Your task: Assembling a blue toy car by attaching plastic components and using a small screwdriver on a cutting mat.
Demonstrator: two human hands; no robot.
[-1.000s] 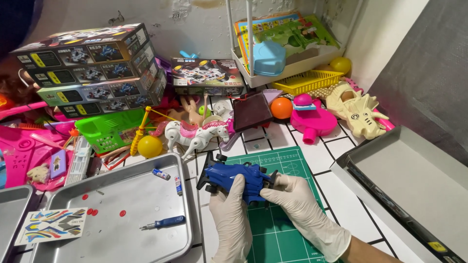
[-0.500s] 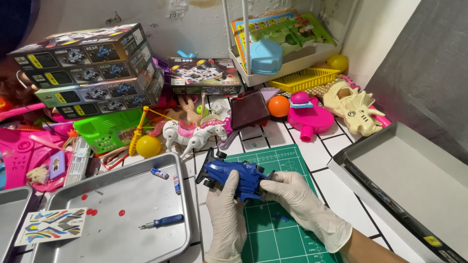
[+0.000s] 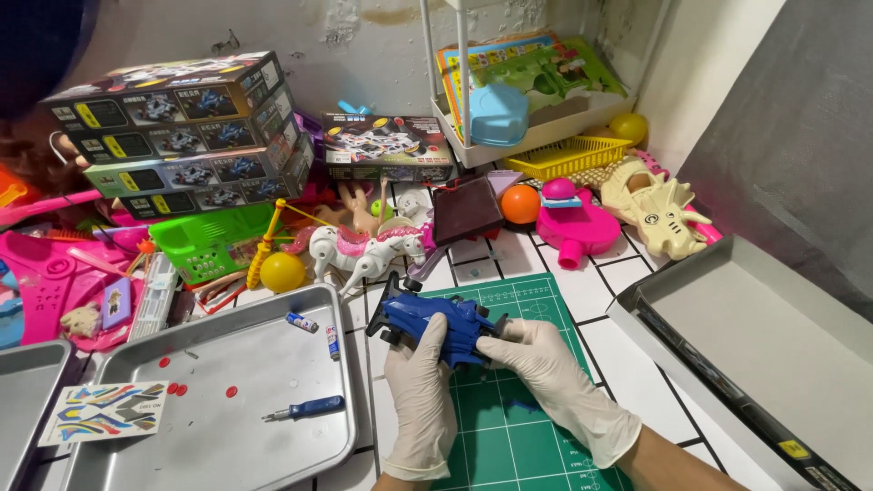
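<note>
Both gloved hands were clamped on one blue toy car [image 3: 436, 325], held just above the top edge of the green cutting mat [image 3: 514, 400]. The left hand [image 3: 416, 386] gripped the car's near side, thumb laid over the body; the right hand [image 3: 546, 364] closed on its rear end. Compared with a second earlier, the car sat slightly higher and more tilted, its front pointing up-left toward the tray; the grip itself was unchanged, so the work looked like turning the toy over for handling, not yet setting it down.

Items near the hands, counted:
- metal tray [image 3: 273, 455], one large, left of the mat; a second, smaller tray [image 3: 23, 391] at the far left edge.
- screwdriver [image 3: 305, 409], one, blue-handled, lying in the large tray.
- batteries [image 3: 302, 322], two small ones, at the tray's upper right.
- red dots, several, scattered on the tray floor; exact number not clear.
- sticker sheet [image 3: 105, 411], one, overlapping both trays.
- toy horse [image 3: 364, 250], one, white and pink, beyond the mat.
- yellow ball [image 3: 282, 271], one; orange ball [image 3: 520, 204], one.
- boxed toy sets [image 3: 182, 127], four stacked, plus one lying apart.
</note>
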